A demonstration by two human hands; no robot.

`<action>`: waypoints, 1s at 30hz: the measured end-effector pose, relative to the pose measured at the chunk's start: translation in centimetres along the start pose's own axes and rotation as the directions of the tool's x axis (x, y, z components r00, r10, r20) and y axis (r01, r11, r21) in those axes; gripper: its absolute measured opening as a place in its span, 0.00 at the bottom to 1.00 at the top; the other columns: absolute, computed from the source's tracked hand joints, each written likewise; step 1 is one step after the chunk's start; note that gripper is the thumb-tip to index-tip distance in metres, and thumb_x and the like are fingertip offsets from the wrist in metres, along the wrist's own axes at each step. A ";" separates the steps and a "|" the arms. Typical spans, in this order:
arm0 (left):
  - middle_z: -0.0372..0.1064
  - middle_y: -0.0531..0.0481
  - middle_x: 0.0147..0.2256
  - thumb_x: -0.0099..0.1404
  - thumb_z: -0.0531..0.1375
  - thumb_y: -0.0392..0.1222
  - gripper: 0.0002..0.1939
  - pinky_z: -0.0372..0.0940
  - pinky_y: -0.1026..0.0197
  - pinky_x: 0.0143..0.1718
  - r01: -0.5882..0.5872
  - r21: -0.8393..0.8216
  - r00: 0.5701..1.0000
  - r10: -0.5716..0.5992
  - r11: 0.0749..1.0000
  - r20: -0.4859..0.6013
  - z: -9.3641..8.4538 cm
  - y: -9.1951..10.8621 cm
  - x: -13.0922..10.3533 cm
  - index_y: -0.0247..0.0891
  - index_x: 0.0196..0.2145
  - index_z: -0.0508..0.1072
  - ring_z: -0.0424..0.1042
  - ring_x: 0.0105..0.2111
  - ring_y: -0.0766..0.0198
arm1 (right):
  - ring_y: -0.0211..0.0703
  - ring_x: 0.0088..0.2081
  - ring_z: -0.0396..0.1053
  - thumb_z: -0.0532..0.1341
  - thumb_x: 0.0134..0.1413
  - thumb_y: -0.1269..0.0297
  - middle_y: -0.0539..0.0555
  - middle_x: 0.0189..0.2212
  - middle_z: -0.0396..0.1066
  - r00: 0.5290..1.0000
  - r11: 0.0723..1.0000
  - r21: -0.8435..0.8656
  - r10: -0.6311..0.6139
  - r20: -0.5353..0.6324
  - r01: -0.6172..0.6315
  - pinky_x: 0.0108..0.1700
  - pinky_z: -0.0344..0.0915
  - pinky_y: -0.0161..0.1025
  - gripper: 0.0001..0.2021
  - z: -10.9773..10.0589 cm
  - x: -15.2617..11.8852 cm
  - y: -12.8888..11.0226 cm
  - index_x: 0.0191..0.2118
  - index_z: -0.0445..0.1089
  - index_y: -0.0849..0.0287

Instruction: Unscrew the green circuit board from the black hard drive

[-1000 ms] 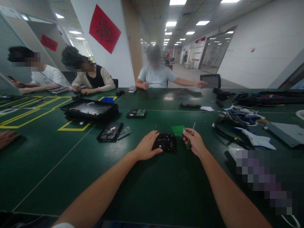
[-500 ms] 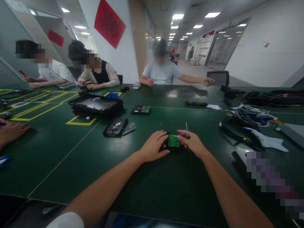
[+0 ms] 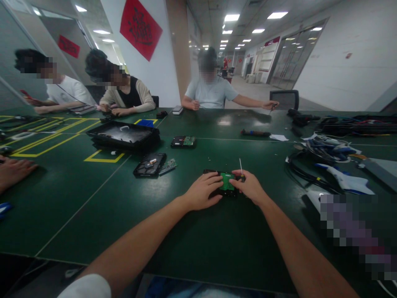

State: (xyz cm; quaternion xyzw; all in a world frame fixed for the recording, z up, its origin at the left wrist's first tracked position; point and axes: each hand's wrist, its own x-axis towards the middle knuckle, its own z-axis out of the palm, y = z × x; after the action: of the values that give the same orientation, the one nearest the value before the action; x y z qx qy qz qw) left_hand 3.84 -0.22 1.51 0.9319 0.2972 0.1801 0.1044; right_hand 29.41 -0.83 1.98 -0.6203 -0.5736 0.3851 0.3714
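Observation:
A black hard drive (image 3: pixel 228 193) lies flat on the green table in front of me, with a green circuit board (image 3: pixel 227 180) on its upper face. My left hand (image 3: pixel 203 191) is over the drive's left part, fingers across the top and thumb along the near edge, holding it. At the right end is my right hand (image 3: pixel 250 188), closed around a screwdriver (image 3: pixel 241 169) whose thin blade points up. The thumb of that hand touches the board's right side, and some fingers are hidden behind the drive.
Another hard drive (image 3: pixel 150 165) and a loose circuit board (image 3: pixel 168 166) lie left of centre, a third drive (image 3: pixel 183 142) farther back. Stacked black trays (image 3: pixel 124 135) stand behind them. Cables (image 3: pixel 330 149) crowd the right. A person's hand (image 3: pixel 18 170) rests at far left; people sit opposite.
The fingers of my left hand now reach farther over the green board. My right hand has shifted slightly left, and the screwdriver with it.

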 end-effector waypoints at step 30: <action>0.63 0.43 0.70 0.78 0.54 0.48 0.23 0.53 0.39 0.73 -0.096 0.094 0.995 0.097 0.991 -0.013 1.5 0.0 0.5 0.43 0.67 0.67 0.60 0.71 0.49 | 0.47 0.40 0.79 0.71 0.57 0.62 0.53 0.36 0.82 0.988 0.722 -0.677 -0.140 0.059 0.143 0.43 0.69 0.38 0.04 3.2 14.4 -1.5 0.34 0.81 0.55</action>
State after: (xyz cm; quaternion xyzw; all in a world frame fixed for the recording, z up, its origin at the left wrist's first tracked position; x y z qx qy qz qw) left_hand 4.84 0.00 0.27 0.9474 0.2608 0.1789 0.0492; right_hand 26.56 13.65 1.27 -0.6666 -0.7209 0.1206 0.1465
